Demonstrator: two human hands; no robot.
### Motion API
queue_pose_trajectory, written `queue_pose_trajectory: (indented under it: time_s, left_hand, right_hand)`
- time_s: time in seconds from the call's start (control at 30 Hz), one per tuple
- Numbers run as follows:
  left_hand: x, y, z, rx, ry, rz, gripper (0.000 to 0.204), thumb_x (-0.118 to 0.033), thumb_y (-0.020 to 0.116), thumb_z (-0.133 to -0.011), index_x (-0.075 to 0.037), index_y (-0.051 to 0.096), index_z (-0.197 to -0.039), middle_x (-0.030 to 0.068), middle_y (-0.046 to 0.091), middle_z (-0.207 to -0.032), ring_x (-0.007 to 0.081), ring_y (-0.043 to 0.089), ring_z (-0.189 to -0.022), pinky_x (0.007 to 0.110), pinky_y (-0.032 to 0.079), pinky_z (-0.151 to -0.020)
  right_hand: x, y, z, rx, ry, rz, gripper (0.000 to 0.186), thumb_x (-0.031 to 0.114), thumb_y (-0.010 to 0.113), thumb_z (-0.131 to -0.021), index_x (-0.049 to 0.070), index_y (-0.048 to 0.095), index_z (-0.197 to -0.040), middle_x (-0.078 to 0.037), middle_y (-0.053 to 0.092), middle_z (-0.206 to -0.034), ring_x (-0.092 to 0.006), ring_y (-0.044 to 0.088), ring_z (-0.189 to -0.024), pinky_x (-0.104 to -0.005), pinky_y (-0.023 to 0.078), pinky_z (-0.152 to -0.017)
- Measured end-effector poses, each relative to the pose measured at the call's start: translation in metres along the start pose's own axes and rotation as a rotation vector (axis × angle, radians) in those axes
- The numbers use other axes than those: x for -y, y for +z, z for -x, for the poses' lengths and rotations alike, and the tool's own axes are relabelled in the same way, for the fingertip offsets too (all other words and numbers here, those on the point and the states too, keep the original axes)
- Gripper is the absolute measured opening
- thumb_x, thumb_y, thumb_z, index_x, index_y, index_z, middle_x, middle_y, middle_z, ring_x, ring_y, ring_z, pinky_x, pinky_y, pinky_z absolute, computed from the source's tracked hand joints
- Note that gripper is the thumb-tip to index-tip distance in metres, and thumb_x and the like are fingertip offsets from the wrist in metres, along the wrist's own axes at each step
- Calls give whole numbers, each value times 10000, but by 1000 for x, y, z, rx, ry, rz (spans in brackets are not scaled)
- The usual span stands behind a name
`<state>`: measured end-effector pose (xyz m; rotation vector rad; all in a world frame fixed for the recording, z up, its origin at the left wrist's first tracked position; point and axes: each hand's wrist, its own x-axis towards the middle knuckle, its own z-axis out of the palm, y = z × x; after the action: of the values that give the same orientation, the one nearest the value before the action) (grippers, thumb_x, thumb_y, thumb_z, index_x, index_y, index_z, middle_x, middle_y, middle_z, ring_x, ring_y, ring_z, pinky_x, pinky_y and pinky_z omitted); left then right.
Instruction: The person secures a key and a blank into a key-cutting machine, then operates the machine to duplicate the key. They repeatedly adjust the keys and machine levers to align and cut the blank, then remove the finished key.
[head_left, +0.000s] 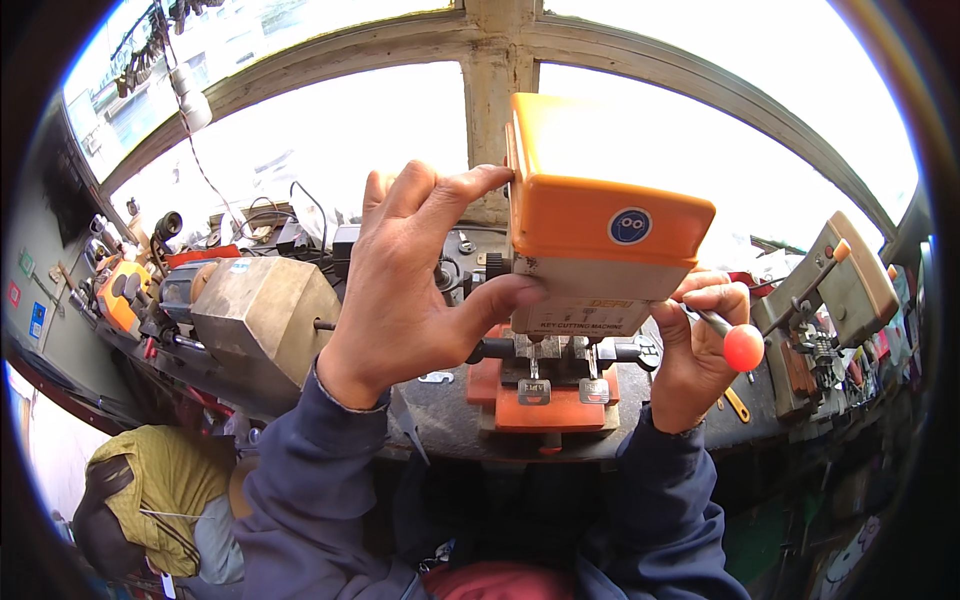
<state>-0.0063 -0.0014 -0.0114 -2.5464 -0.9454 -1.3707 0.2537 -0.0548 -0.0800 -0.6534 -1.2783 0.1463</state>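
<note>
An orange and grey key cutting machine (612,225) stands on the bench in front of me. My left hand (412,275) grips its left front edge, with the thumb on the front casing and a finger reaching the left side; what that fingertip touches is hidden. My right hand (705,340) is closed round the lever with a red ball knob (743,348) at the machine's right. Below the casing, a left key (535,390) and a right key (593,390) sit side by side in clamps, bows toward me, above the orange base (550,415).
A grey metal-cased machine (255,315) stands at the left, beside other orange equipment (125,295). Another key machine (840,285) is at the right, with a yellow-handled tool (737,405) near it. Windows line the back. A yellow-green cloth (160,490) lies at lower left.
</note>
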Motion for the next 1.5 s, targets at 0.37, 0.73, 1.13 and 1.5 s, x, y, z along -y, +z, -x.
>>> queue_pose_trajectory:
  time_s: [0.37, 0.73, 1.13, 1.5]
  left_hand:
    - [4, 1, 1, 7, 26, -56, 946, -721, 816, -824, -23, 634, -1437, 96, 557, -1055, 245, 488, -967, 382, 457, -810]
    - [4, 3, 3, -1, 13, -51, 953, -769, 778, -831, -42, 641, -1432, 101, 560, -1058, 247, 494, -966, 397, 451, -829]
    - [1, 3, 2, -30, -10, -2, 804, -654, 820, -847, -100, 657, -1406, 107, 574, -1059, 318, 605, -991, 552, 374, -1041]
    - [1, 3, 2, -29, -11, 24, 789, -635, 822, -850, -103, 655, -1408, 112, 585, -1072, 331, 624, -1001, 585, 364, -1076]
  right_hand:
    - [1, 0, 1, 29, -42, 61, 283, -62, 785, -943, 67, 547, -1025, -58, 601, -1034, -180, 562, -1025, -364, 453, -1019]
    - [-1, 1, 1, 17, -125, 149, 282, -51, 786, -948, 58, 534, -1010, -78, 635, -1041, -180, 581, -1034, -399, 446, -1084]
    - [1, 0, 4, -16, 5, 26, 286, -45, 831, -909, 36, 588, -1037, -79, 644, -1069, -214, 606, -1051, -383, 476, -1022]
    - [6, 0, 12, -22, 33, 170, 379, -28, 826, -932, 24, 571, -1208, -124, 661, -1160, -222, 621, -1135, -386, 450, -1090]
